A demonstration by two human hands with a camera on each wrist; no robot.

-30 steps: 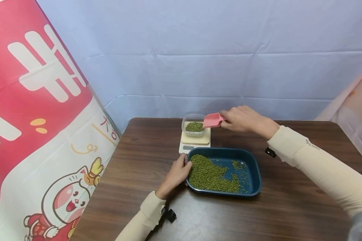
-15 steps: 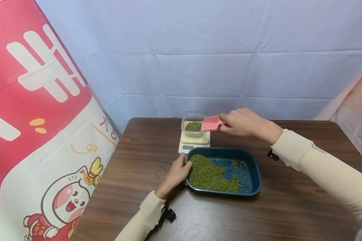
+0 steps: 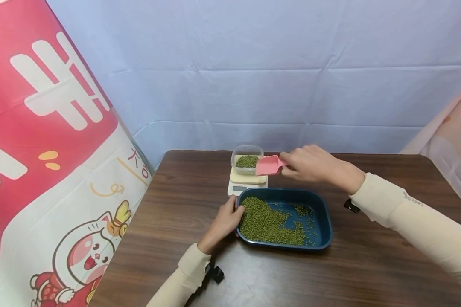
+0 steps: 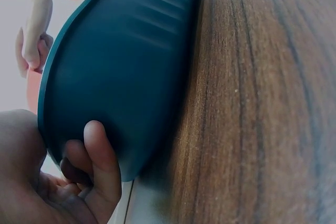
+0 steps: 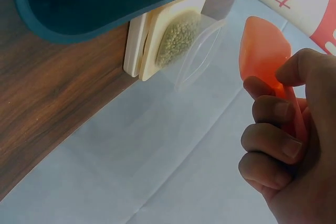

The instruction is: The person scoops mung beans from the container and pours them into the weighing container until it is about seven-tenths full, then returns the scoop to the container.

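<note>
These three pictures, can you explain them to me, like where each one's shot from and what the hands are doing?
Three cameras film one person: one on the head, one on each wrist. The head view looks down on a table. The left hand grips the rim of a blue tray of green beans; the left wrist view shows that tray from the side. The right hand holds a pink scoop beside a clear tub of beans on a scale. The right wrist view shows its fingers curled round the scoop's handle.
</note>
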